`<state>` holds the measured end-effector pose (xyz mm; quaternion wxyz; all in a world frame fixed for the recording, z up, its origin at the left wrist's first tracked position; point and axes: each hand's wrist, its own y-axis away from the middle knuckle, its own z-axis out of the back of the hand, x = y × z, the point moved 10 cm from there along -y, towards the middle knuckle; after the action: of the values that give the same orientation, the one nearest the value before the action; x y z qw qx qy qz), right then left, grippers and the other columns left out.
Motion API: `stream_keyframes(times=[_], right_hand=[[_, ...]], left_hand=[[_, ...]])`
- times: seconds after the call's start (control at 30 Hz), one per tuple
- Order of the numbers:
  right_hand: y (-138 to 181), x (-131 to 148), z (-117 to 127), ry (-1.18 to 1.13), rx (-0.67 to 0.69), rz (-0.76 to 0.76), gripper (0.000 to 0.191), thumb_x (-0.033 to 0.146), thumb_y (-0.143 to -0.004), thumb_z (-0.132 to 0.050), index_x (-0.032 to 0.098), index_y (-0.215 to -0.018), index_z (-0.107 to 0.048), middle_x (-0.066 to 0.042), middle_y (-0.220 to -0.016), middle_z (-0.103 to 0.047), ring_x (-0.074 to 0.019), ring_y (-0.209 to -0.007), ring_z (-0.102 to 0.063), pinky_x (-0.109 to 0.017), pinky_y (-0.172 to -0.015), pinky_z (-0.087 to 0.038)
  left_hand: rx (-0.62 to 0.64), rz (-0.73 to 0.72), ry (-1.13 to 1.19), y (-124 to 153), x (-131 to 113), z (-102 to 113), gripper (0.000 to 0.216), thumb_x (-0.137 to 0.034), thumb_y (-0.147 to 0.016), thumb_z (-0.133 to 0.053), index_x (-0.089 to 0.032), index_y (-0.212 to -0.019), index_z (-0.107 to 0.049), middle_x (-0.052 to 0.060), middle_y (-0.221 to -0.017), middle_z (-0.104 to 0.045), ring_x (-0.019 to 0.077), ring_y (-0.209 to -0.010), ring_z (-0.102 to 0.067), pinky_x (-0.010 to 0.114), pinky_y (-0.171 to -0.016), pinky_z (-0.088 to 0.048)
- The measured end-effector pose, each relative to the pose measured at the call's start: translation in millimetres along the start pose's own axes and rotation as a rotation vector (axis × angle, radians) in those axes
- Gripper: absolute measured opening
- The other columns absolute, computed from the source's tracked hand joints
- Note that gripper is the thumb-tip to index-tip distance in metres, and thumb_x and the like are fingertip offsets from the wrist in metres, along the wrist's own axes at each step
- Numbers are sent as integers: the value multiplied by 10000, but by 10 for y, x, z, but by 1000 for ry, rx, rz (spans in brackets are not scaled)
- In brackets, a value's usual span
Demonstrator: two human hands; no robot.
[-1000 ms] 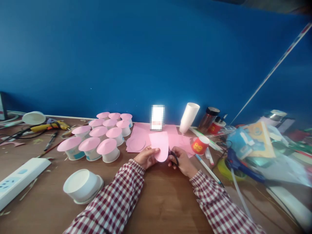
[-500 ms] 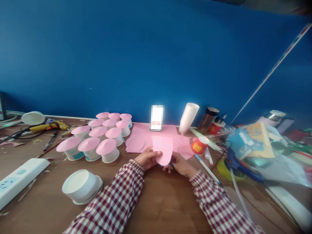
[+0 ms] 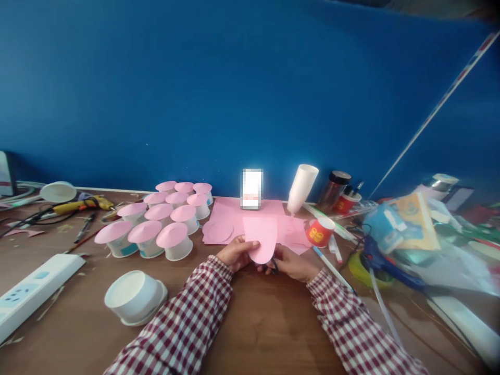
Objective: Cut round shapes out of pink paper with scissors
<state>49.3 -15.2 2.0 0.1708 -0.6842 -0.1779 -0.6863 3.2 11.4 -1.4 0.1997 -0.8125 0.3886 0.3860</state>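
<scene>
My left hand (image 3: 237, 253) pinches a piece of pink paper (image 3: 261, 237) by its left edge, thumb on top. The paper's near end is rounded and its far end is straight. My right hand (image 3: 291, 263) is closed around scissors (image 3: 275, 265), mostly hidden by the fingers, at the paper's lower right edge. Beyond the hands lie pink sheets (image 3: 226, 208) with a round pink cut-out (image 3: 219, 232) on them. To the left stand several upturned white paper cups with pink cone tops (image 3: 172, 235).
White bowls (image 3: 135, 294) sit near my left forearm, beside a power strip (image 3: 37, 291). A glue gun (image 3: 84, 204) lies at the far left. Stacked white cups (image 3: 302, 187), a red cup (image 3: 320, 232), a jar (image 3: 335, 188) and a blue glue gun (image 3: 392, 268) are on the right.
The scissors and right fingers have shifted slightly around the paper's rounded edge. My left hand keeps its hold. The whole view has moved a little.
</scene>
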Motion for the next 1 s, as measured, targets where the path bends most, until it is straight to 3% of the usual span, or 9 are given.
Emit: stream_keyframes(times=[0.07, 0.2, 0.33, 0.43, 0.57, 0.8, 1.0], right_hand=[[1, -7, -13, -18, -1, 2, 334, 424, -721, -689, 152, -896, -608, -38, -747, -656, -161, -703, -631, -279, -628, -506], [-13, -73, 144, -49, -182, 2, 345, 352, -688, -728, 181, -937, -559, -6, -723, -638, -145, -645, -620, -229, -522, -460], [11, -129, 364, -70, -408, 11, 417, 310, -709, -708, 201, -1057, -506, 29, -706, -593, -116, -609, -594, -182, -460, -396], [32, -125, 454, -38, -511, 36, 419, 318, -737, -680, 196, -1105, -520, 21, -749, -571, -108, -631, -580, -191, -481, -404], [37, -67, 457, 38, -530, 109, 411, 309, -706, -715, 195, -1062, -543, 23, -738, -549, -119, -672, -558, -241, -598, -455], [42, -60, 388, 184, -483, 132, 327, 384, -759, -662, 191, -988, -530, 3, -769, -539, -124, -678, -535, -235, -586, -451], [25, -33, 300, 290, -426, 127, 393, 417, -811, -596, 156, -1102, -550, -28, -802, -578, -139, -682, -551, -267, -623, -468]], left_hand=[[-27, -29, -4, -10, -15, 36, 273, -271, -715, -667, -56, -878, -632, 165, -718, -673, 241, -613, -642, 310, -492, -483], [-65, -57, 34, -22, -51, 62, 271, -252, -705, -680, -58, -888, -630, 160, -746, -677, 256, -651, -651, 334, -533, -504], [-302, -140, 151, 5, -123, 307, 233, -182, -716, -674, -87, -922, -621, 112, -817, -688, 190, -717, -653, 278, -635, -526], [-459, -225, 226, 48, -163, 467, 304, -125, -718, -662, -129, -1016, -603, 55, -813, -686, 137, -682, -638, 218, -593, -514], [-543, -238, 238, 52, -144, 528, 331, -91, -709, -660, -119, -1034, -605, 39, -733, -676, 121, -605, -618, 193, -515, -483], [-579, -317, 302, 44, -147, 595, 271, -89, -679, -691, -93, -943, -632, 66, -796, -693, 126, -692, -636, 191, -602, -504], [-631, -349, 281, 57, -148, 606, 286, -87, -656, -707, -89, -932, -634, 81, -809, -696, 138, -717, -643, 206, -638, -507]])
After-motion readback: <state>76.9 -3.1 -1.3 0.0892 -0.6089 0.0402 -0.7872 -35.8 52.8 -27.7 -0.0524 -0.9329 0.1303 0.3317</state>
